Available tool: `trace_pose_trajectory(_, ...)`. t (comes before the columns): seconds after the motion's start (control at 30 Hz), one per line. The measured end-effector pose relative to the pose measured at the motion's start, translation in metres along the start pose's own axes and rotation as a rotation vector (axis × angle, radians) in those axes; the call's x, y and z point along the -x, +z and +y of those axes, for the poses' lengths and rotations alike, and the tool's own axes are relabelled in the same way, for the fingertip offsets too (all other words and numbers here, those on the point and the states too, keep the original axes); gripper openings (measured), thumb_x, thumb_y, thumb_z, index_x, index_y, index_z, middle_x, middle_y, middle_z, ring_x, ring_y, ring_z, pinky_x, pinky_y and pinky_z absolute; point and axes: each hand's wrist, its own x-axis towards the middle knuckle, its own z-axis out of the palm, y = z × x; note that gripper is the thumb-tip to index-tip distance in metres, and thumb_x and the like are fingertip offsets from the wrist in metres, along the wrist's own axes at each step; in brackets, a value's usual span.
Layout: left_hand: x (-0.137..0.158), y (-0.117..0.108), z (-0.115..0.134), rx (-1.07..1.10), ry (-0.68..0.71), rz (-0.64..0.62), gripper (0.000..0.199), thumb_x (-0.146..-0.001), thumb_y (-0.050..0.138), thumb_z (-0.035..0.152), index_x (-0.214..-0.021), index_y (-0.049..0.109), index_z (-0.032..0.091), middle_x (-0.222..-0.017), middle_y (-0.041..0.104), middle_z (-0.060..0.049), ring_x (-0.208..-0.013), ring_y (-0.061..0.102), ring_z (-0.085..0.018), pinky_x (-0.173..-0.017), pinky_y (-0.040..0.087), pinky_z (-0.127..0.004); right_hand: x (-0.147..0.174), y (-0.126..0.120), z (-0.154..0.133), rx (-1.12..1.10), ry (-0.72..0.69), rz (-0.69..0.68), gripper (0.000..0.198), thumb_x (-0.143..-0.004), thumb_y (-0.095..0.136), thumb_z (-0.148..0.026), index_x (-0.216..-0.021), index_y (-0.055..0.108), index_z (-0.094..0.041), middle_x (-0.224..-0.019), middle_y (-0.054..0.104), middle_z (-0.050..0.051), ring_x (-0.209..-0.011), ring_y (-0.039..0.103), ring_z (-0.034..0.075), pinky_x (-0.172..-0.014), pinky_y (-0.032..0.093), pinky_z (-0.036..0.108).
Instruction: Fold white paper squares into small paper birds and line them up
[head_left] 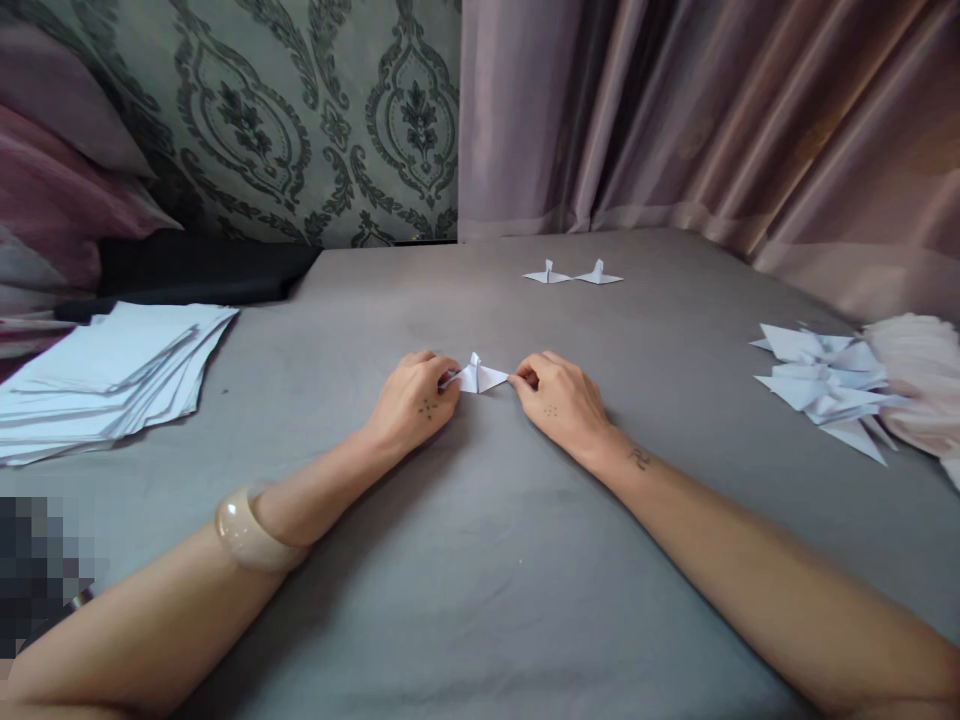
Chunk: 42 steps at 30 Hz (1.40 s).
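Observation:
Between my two hands is a small white origami crane (pixel 478 375), its wings spread sideways and its middle raised in a peak. My left hand (pixel 420 395) pinches the left wing tip between thumb and fingers. At the other side my right hand (pixel 559 400) has its thumb and finger closed on the right wing tip. Both hands rest low over the grey sheet (pixel 480 560). A pale bangle (pixel 251 530) circles my left forearm.
Two finished-looking paper cranes (pixel 574 273) stand farther back. Several folded white paper pieces (pixel 829 385) lie piled at the right beside a pale cloth (pixel 919 380). On the left sits a stack of white paper (pixel 112 375), with black fabric (pixel 210 265) behind it. Curtains (pixel 600 120) hang behind.

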Motion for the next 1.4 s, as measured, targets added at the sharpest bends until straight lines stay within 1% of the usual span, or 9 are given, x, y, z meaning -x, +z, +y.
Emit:
trace_pose_trajectory(0.23,0.008,-0.008,0.023,0.322,-0.218,-0.081,0.03,-0.08,0.056,0.03,-0.106,0.064,0.017,-0.074,0.069,-0.002,-0.064,0.062,-0.017,-0.061,0.045,-0.028,0.001,0.0,0.0,-0.192,-0.098,0.043,0.022,-0.081,0.051,-0.014,-0.096,0.066,-0.02,-0.097,0.066,0.004,-0.075,0.059,0.015,-0.071,0.043,0.028)
trace_pose_trajectory(0.37,0.008,-0.008,0.028,0.389,-0.312,-0.086,0.032,-0.079,0.056,0.03,-0.108,0.057,0.016,-0.073,0.066,-0.001,-0.064,0.059,-0.016,-0.06,0.044,-0.028,0.004,0.002,-0.004,-0.243,-0.147,0.005,0.018,-0.082,0.057,-0.023,-0.098,0.066,-0.021,-0.098,0.065,0.003,-0.076,0.059,0.014,-0.071,0.043,0.027)
trace_pose_trajectory(0.43,0.005,-0.006,0.024,0.346,-0.287,-0.016,0.037,-0.077,0.059,0.03,-0.111,0.055,0.015,-0.087,0.066,-0.004,-0.074,0.059,-0.017,-0.065,0.046,-0.03,0.003,0.003,-0.004,-0.215,-0.166,-0.031,0.016,-0.084,0.059,-0.032,-0.095,0.067,-0.022,-0.097,0.065,0.003,-0.078,0.059,0.015,-0.072,0.043,0.028)
trace_pose_trajectory(0.5,0.002,-0.002,0.018,0.311,-0.193,0.044,0.043,-0.075,0.063,0.031,-0.115,0.054,0.016,-0.107,0.063,-0.008,-0.091,0.058,-0.02,-0.072,0.047,-0.032,0.001,0.004,-0.003,-0.189,-0.172,-0.056,0.015,-0.086,0.058,-0.033,-0.09,0.068,-0.022,-0.095,0.065,0.002,-0.078,0.059,0.015,-0.073,0.042,0.028)
trace_pose_trajectory(0.6,-0.002,0.004,0.009,0.358,-0.052,0.024,0.043,-0.076,0.066,0.031,-0.117,0.057,0.02,-0.12,0.06,-0.008,-0.108,0.053,-0.023,-0.082,0.047,-0.034,-0.003,0.004,0.0,-0.202,-0.189,-0.081,0.015,-0.088,0.055,-0.027,-0.088,0.069,-0.022,-0.092,0.064,0.002,-0.075,0.058,0.013,-0.073,0.042,0.027)
trace_pose_trajectory(0.73,-0.004,0.008,0.007,0.43,-0.01,-0.032,0.026,-0.079,0.067,0.034,-0.102,0.067,0.022,-0.1,0.067,-0.006,-0.101,0.057,-0.022,-0.083,0.047,-0.033,-0.006,0.004,0.003,-0.239,-0.249,-0.121,0.014,-0.088,0.055,-0.024,-0.087,0.069,-0.022,-0.092,0.064,0.002,-0.075,0.057,0.013,-0.072,0.041,0.026)
trace_pose_trajectory(0.87,-0.005,0.009,0.012,0.433,-0.025,0.01,0.011,-0.08,0.066,0.029,-0.084,0.07,0.02,-0.084,0.067,-0.003,-0.083,0.06,-0.018,-0.076,0.047,-0.029,-0.006,0.006,0.003,-0.273,-0.264,-0.098,0.009,-0.085,0.057,-0.021,-0.087,0.066,-0.021,-0.09,0.064,0.002,-0.073,0.057,0.013,-0.07,0.042,0.027)
trace_pose_trajectory(1.07,-0.005,0.008,0.015,0.503,0.001,-0.021,0.014,-0.081,0.061,0.027,-0.086,0.069,0.017,-0.078,0.066,-0.001,-0.072,0.058,-0.014,-0.067,0.044,-0.024,-0.001,0.007,-0.005,-0.4,-0.233,0.04,0.008,-0.08,0.057,-0.017,-0.086,0.062,-0.02,-0.082,0.065,0.0,-0.068,0.058,0.012,-0.067,0.044,0.026)
trace_pose_trajectory(1.4,-0.004,0.008,0.017,0.487,-0.002,0.0,0.011,-0.081,0.059,0.025,-0.08,0.067,0.016,-0.072,0.063,0.0,-0.068,0.053,-0.012,-0.064,0.041,-0.023,0.001,0.007,-0.01,-0.4,-0.192,0.022,0.011,-0.08,0.056,-0.019,-0.087,0.065,-0.019,-0.077,0.068,0.001,-0.065,0.058,0.012,-0.066,0.045,0.026)
